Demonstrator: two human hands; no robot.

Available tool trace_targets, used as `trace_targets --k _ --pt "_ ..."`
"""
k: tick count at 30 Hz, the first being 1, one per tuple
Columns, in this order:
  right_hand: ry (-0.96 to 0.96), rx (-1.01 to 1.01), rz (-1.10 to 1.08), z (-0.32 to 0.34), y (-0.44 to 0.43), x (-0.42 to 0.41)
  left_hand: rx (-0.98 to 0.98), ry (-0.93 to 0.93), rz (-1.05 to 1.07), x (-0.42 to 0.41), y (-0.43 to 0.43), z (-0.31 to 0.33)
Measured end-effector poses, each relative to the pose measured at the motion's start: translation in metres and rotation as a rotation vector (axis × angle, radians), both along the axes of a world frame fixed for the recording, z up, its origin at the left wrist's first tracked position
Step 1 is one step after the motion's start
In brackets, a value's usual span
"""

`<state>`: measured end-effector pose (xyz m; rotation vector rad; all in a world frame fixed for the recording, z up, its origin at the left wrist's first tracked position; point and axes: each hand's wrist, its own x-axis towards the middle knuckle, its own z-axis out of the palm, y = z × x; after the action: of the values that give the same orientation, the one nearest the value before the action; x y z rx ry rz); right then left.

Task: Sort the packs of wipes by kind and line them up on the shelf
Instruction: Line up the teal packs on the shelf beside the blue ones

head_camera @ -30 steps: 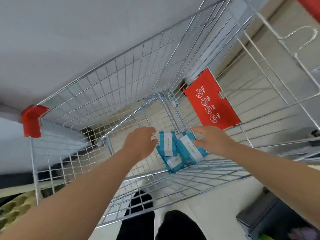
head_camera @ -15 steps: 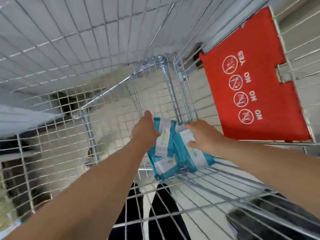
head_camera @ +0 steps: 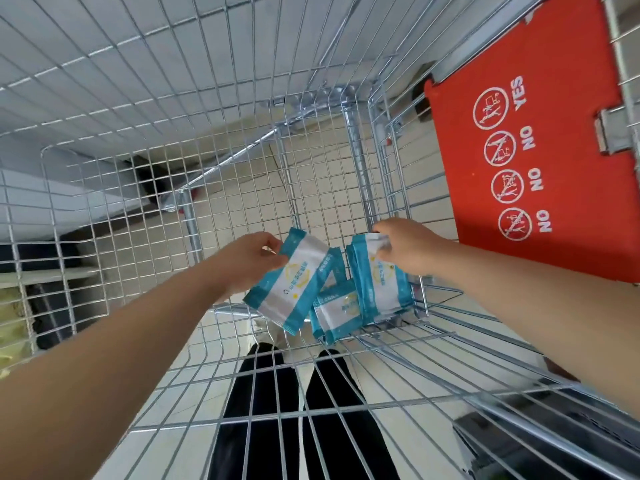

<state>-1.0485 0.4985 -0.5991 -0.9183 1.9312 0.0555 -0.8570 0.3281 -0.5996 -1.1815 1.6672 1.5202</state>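
two flat, glossy packs over wire mesh (head_camera: 221,147): left grip (head_camera: 250,265) pinches the tilted pack (head_camera: 294,287), right grip (head_camera: 412,247) the upright pack (head_camera: 381,292).

Place: shop | Evidence: wire shopping cart (head_camera: 214,140); red child-seat flap (head_camera: 561,81) with YES/NO safety signs; pale tiled floor (head_camera: 322,202); shelf (head_camera: 45,275) at left edge

Wire cart (head_camera: 207,81); red icon panel (head_camera: 588,202) at right; tiled floor (head_camera: 242,209) beneath.
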Motion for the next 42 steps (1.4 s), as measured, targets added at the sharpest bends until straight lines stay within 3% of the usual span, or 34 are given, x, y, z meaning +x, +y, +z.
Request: trace_targets --k 5,9,13,16,21,34,42 --pt "-0.007 0.014 0.018 -0.014 0.001 0.001 0.053 -0.052 0.101 0.005 0.021 -0.007" --pt "0.023 -0.117 0.019 -0.013 0.005 0.001 0.056 -0.026 0.123 0.008 0.029 -0.011" --pt "0.173 -0.271 0.016 0.003 -0.001 -0.012 0.068 -0.008 0.164 0.008 0.035 -0.01" --pt "0.248 -0.349 -0.116 0.013 -0.01 -0.022 0.053 -0.009 0.147 0.006 0.043 -0.009" --pt "0.392 -0.403 -0.104 0.026 -0.021 -0.02 0.076 -0.017 0.131 0.0 0.056 -0.012" --pt "0.33 -0.413 -0.235 0.025 -0.024 -0.028 -0.013 0.027 -0.11 -0.011 0.069 -0.023" --pt "0.29 -0.431 -0.311 0.06 -0.034 -0.016 -0.053 -0.022 -0.002 0.009 0.03 0.036"
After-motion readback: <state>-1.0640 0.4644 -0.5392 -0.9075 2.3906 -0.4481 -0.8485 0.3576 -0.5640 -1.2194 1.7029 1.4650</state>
